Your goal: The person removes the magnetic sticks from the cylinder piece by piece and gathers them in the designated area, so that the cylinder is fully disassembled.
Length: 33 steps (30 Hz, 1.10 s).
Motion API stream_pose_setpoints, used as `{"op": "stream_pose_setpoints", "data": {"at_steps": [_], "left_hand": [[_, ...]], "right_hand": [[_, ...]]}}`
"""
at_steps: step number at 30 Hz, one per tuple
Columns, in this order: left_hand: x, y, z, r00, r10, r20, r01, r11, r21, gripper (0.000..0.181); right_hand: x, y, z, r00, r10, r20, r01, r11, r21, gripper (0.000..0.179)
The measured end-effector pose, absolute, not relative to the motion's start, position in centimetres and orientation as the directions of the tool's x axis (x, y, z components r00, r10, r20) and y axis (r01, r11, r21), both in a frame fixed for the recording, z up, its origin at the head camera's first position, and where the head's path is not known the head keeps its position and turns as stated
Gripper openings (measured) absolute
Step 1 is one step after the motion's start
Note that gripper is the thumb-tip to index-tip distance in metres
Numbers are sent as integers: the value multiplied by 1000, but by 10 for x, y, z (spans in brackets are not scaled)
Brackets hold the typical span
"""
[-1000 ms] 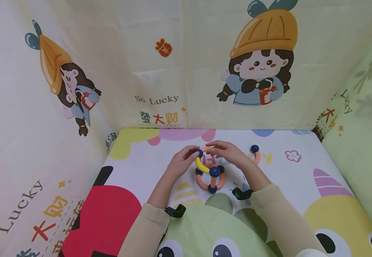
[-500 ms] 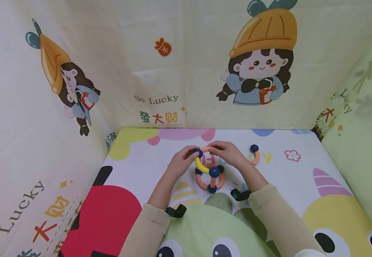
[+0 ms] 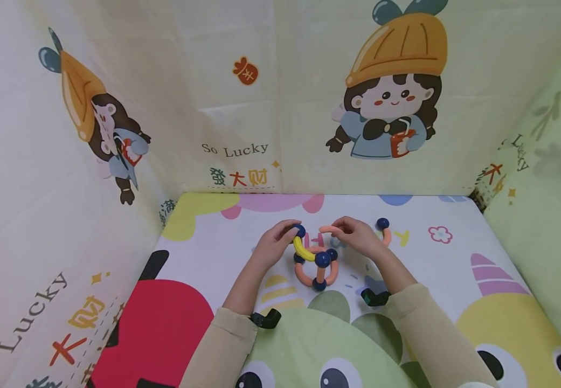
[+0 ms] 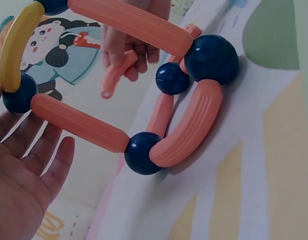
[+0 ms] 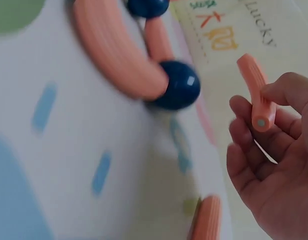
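Note:
A magnetic stick-and-ball structure stands on the table, its base ring of curved orange sticks [image 3: 302,277] joined by dark blue balls [image 4: 145,153]. Straight orange sticks [image 4: 81,122] rise from it, and a curved yellow stick [image 3: 303,251] joins two upper balls. My left hand [image 3: 272,245] holds the far upper blue ball [image 3: 298,230] between thumb and fingers. To the right of the structure and apart from it, my right hand [image 3: 360,237] pinches a loose curved orange stick [image 5: 256,90]. A magnet shows at that stick's end in the right wrist view.
Right of the right hand, another blue ball [image 3: 382,223] sits against a curved orange stick [image 3: 387,236] on the table. The cartoon-printed tablecloth [image 3: 435,269] meets pale fabric walls [image 3: 304,134] at the back and sides.
My right hand, earlier holding the curved orange stick against the upper blue ball, has drawn it away to the right. The left hand and the structure have stayed nearly still.

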State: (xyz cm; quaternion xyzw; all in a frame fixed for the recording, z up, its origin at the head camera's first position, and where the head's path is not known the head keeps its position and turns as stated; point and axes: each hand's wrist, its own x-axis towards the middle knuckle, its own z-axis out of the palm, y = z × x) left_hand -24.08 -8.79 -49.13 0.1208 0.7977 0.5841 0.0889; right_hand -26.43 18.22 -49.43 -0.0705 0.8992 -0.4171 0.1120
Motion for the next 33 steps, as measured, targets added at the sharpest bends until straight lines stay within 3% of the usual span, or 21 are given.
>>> {"op": "stream_pose_setpoints", "data": {"at_steps": [7,11,24,33], "left_hand": [[-240,-90,-501,-948,315,32,101,204,974,52],[-238,-91,-508,-953,302,28,81,166,983,47],[-231,-91,-543,-969,199,-146,-60,383,922,38],[-227,-91,-555,-970,213,-120,-20,422,906,37]], "right_hand": [[-269,211,-510,-980,-130,-153,-4,773,-634,36],[-270,225,-516,-975,-91,-200,53,787,-615,42],[-275,244,-527,-981,-3,-196,120,783,-610,47],[-276,243,-528,-990,7,-142,78,864,-498,44]]}}
